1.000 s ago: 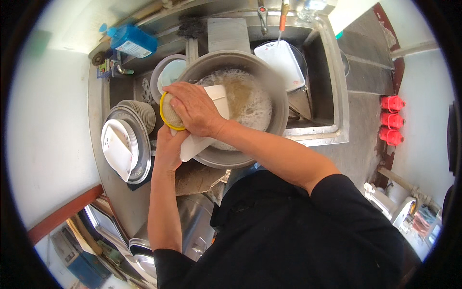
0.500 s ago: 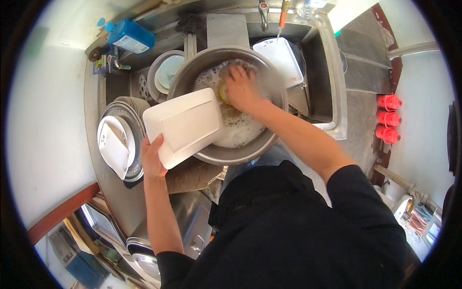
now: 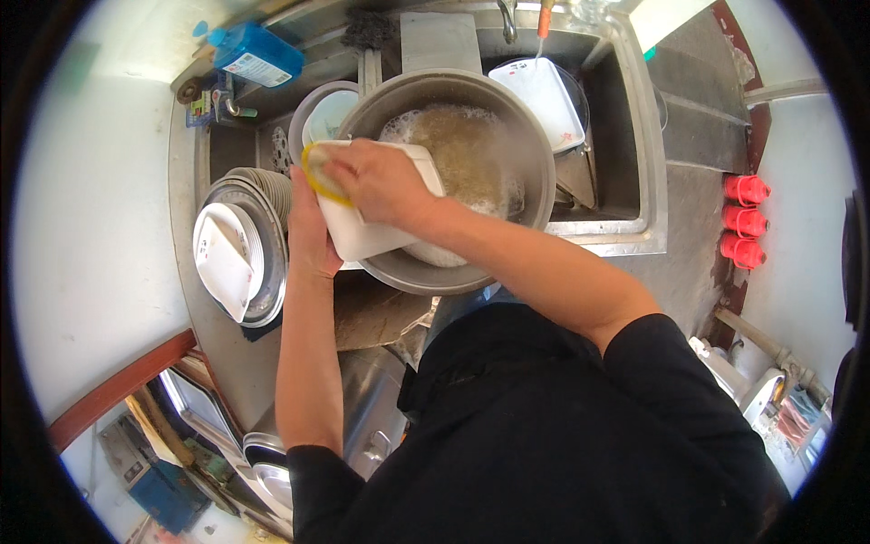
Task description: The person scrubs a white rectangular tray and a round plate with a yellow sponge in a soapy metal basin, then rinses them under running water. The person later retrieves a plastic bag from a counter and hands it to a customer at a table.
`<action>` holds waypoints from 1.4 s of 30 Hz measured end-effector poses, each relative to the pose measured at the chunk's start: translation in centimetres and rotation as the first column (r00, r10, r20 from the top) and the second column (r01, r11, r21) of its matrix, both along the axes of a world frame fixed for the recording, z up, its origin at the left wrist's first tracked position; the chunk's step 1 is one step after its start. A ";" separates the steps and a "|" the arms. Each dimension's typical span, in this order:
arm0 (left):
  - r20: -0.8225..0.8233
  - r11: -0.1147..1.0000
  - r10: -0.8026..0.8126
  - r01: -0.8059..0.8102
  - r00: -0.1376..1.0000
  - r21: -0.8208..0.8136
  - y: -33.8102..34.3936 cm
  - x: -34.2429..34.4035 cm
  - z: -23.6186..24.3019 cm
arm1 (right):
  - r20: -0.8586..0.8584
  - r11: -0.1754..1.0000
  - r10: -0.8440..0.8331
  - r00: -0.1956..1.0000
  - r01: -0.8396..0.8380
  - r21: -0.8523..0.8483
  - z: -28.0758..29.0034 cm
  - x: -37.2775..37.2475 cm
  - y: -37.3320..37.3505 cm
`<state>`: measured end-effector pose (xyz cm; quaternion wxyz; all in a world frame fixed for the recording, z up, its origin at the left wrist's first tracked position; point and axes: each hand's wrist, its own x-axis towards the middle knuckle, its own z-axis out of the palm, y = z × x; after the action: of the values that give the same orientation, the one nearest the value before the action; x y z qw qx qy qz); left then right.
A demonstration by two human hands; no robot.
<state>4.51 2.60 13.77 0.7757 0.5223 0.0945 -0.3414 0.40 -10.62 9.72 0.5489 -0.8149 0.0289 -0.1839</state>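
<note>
A white rectangular plate (image 3: 364, 238) is tilted over the left rim of a large metal basin (image 3: 536, 136). My left hand (image 3: 313, 234) grips its left edge, fingers closed. Across the plate's upper left part, my right hand (image 3: 388, 184) presses a yellow-edged scrubbing sponge (image 3: 319, 172), its fingers closed over it and slightly blurred. Cloudy, brownish water with white suds (image 3: 458, 150) fills the basin, which sits across the sink.
Stacked plates (image 3: 243, 238) stand left, with bowls (image 3: 331, 113) behind. A blue bottle (image 3: 260, 56) lies back left. At right, water runs from an orange-ended hose (image 3: 545, 20) onto a white tray-like dish (image 3: 541, 102) in the sink (image 3: 616, 118).
My right hand has come out of the basin's water with the sponge and moved left onto the plate. The left hand still holds the plate, now slightly higher in the view.
</note>
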 end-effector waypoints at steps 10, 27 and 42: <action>0.215 0.963 -0.189 0.137 0.958 0.233 0.6 0.5 -0.3 | -0.228 0.964 0.170 0.959 -0.210 -0.163 -4.6 -8.1 -3.8; 0.048 0.986 -0.001 -0.008 0.999 0.169 0.7 0.7 -0.6 | -0.380 0.887 -0.443 0.812 0.333 -0.320 -8.1 -4.5 -9.5; -0.002 0.995 -0.088 0.088 0.996 0.057 0.9 1.8 -1.8 | 0.000 0.992 0.117 0.993 -0.117 0.039 0.4 -7.3 0.4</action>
<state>6.35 3.48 11.99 0.7448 0.5479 0.0810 -0.3723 -6.95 -10.21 10.12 0.5746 -0.8044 -0.0148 -0.1500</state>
